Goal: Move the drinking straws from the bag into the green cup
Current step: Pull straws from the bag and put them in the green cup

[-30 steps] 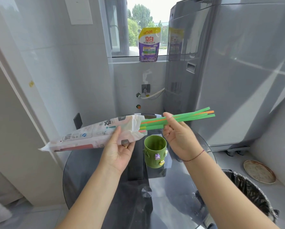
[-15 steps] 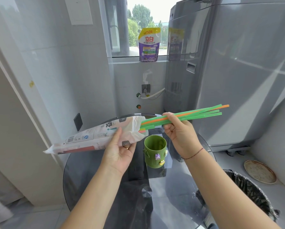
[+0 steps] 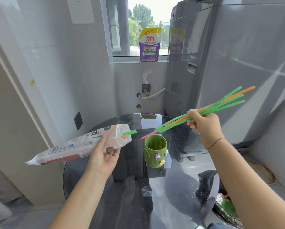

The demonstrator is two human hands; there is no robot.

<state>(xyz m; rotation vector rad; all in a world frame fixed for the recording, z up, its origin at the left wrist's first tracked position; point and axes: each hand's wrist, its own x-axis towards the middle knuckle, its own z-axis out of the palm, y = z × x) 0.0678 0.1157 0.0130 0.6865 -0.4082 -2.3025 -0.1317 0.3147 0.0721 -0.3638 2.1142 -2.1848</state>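
Right hand (image 3: 204,124) is pinched shut around a fanned bunch of straws (image 3: 209,108), mostly green with an orange one mixed in, held up and to the right of the green cup (image 3: 155,150) with the low ends hanging just above its rim, one pinkish tip poking lowest. Left hand (image 3: 103,156) is wrapped tight round the bag (image 3: 75,146), which sits out to the left of the cup, mouth pointing at it, and a couple more straws (image 3: 129,133) peek out of that mouth, so I'd say the job's only partway. For this bit I'd tip the bunch steeper so the low ends point down into the cup, squeeze the fan together first since the tips are spread and one could catch the rim, then lower and let go once they're well inside. Cup looks light, so go gentle or it may tip on the glass tabletop (image 3: 176,187). Can't see inside the cup from here, so no idea if any straws are already in it, and how many are left in the bag is hidden too. Something dark below and to the right of the cup is cut off by the frame edge.
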